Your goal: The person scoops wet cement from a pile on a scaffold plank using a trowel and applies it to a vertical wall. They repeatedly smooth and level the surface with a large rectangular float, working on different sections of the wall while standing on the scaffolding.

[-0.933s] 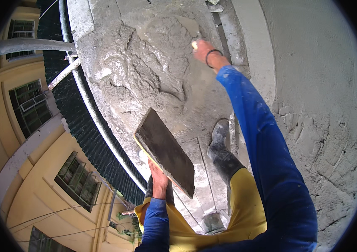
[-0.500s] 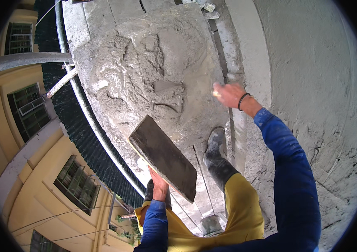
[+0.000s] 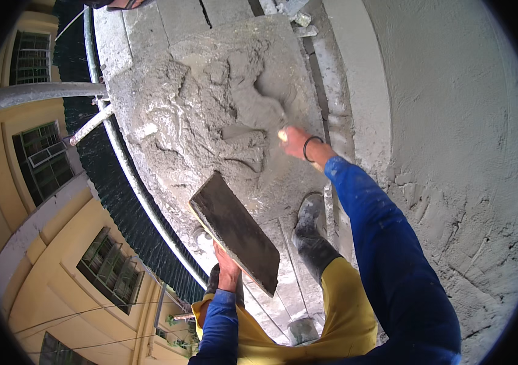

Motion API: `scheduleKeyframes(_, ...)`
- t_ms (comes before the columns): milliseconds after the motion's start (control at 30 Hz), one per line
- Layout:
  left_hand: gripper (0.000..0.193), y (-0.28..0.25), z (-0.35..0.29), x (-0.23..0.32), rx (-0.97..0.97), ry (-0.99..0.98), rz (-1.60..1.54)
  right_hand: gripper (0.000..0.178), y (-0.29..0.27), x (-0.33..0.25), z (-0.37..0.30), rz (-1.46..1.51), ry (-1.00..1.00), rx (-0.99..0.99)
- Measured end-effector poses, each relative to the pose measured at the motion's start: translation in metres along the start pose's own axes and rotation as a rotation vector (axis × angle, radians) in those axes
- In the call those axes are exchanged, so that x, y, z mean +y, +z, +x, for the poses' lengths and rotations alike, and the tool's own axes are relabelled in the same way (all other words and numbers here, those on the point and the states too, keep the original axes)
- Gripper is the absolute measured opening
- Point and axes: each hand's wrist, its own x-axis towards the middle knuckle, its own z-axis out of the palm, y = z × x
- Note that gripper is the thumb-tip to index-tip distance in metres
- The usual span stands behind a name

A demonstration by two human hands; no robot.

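My left hand [image 3: 227, 266] is closed on the underside of a flat rectangular mortar board [image 3: 234, 233]. The board is tilted, its dark wet face showing, with no heap of mortar on it. My right hand [image 3: 298, 143] grips the pale handle of a trowel [image 3: 283, 135]. The trowel's blade is down in the wet mortar and smeared grey, so its outline is hard to make out. A broad, lumpy spread of grey mortar [image 3: 177, 115] lies on a flat sheet ahead of me, with a hollow beside the blade.
A freshly plastered wall [image 3: 448, 91] rises on the right. Along the left runs a metal rail [image 3: 126, 164], with yellow buildings beyond. Broken chunks [image 3: 301, 19] lie at the far end. A small bucket [image 3: 303, 331] stands between my legs, near my boot [image 3: 311, 222].
My right hand has moved left from the sheet's right edge, and the trowel is now in the mortar, where a hollow has appeared. The board has barely shifted.
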Motion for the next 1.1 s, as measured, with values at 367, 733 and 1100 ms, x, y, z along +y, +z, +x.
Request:
scheduleKeyframes(367, 0.061, -0.015, -0.010, 0.015, 0.066, -0.041, 0.207, 0.043, -0.156, -0.031, 0.093, -0.305, 0.059, 0.307)
scheduleKeyframes(733, 0.052, -0.070, -0.013, -0.019, -0.006, 0.095, 0.525, 0.034, -0.062, -0.100, 0.121, -0.283, -0.148, -0.031)
scheduleKeyframes(1100, 0.049, -0.028, 0.003, -0.026, 0.167, 0.171, 0.160, 0.029, -0.064, -0.064, -0.077, -0.567, -0.191, -0.218)
